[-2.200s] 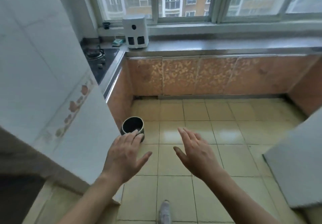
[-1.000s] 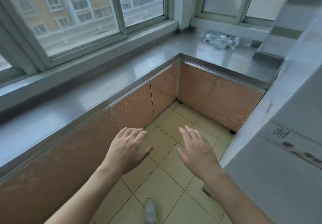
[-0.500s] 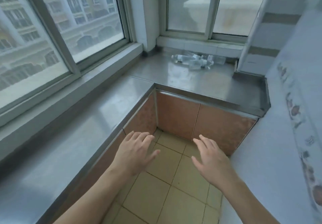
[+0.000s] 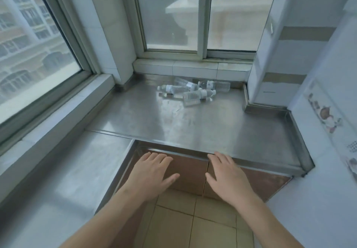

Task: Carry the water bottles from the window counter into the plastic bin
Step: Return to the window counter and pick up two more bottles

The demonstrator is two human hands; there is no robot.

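Head view: looks forward-down over counter [image 4: 193,124], near.

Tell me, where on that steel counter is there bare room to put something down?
The broad stretch of the steel counter between its front edge, by the left hand and right hand, and the water bottles is bare. So is the strip along the left window. It is crowded only at the back, where the bottles lie heaped below the rear window.
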